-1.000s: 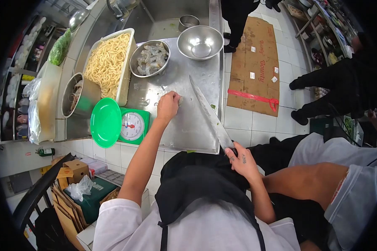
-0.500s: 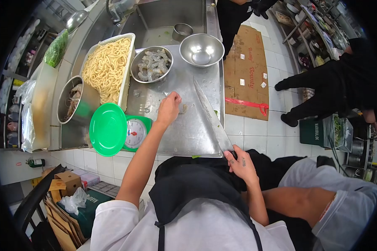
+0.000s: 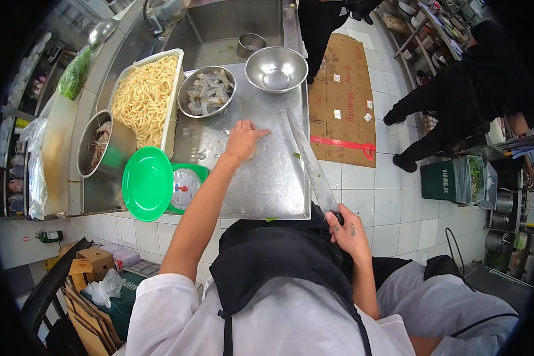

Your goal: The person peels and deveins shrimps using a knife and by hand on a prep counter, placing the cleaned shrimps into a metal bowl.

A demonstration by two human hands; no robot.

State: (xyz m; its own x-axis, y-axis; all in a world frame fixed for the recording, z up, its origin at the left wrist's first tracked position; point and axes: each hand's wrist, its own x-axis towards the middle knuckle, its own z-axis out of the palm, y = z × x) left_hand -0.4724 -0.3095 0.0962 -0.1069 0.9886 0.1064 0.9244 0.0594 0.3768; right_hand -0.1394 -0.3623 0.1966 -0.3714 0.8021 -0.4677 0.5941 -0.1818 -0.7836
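My right hand (image 3: 349, 232) is wrapped around the handle of a long knife (image 3: 312, 163). Its blade slants up and left along the right edge of the steel tray (image 3: 267, 190). Over the middle of that tray, my left hand (image 3: 243, 141) has its fingers apart, the index finger stretched right and close to the metal. Small wet scraps lie around it. Just behind my left hand stands a steel bowl of peeled shrimp (image 3: 206, 95). An empty steel bowl (image 3: 276, 71) sits at the tray's far right.
Left of the tray are a white tub of thick noodles (image 3: 142, 98), a steel pot with shrimp remains (image 3: 101, 145) and a kitchen scale (image 3: 186, 188) with a green pan (image 3: 148, 184). Flattened cardboard (image 3: 341, 101) covers floor at right. Co-workers stand right and behind; one sits close beside me.
My left hand has opened from closed fingers, its index finger now extended to the right. The knife has shifted slightly right with my right hand. The person beside me has leaned lower.
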